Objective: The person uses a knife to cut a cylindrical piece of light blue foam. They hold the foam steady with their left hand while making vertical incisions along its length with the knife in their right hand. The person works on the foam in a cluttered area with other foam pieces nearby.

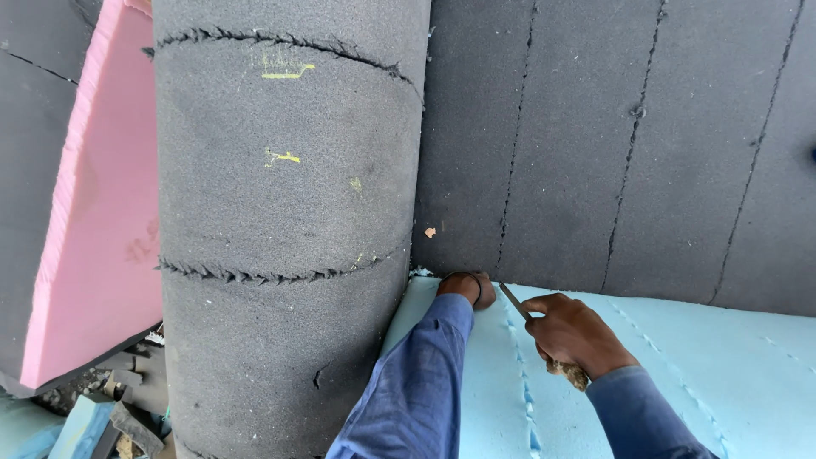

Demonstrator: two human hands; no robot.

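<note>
My right hand (572, 334) grips a knife (515, 301) by its wooden handle, the thin blade pointing up-left into the corner where the light blue foam seat (705, 357) meets the dark grey foam back (612, 144). My left hand (468, 287) is pushed into that same crevice beside the rounded grey foam armrest (285, 229); its fingers are hidden, and a dark band circles the wrist. Both arms wear blue sleeves.
A pink foam slab (102, 204) leans at the left against more grey foam. Scraps of blue and dark foam (93, 425) lie on the floor at the lower left. Jagged glued seams run across the armrest and down the grey back.
</note>
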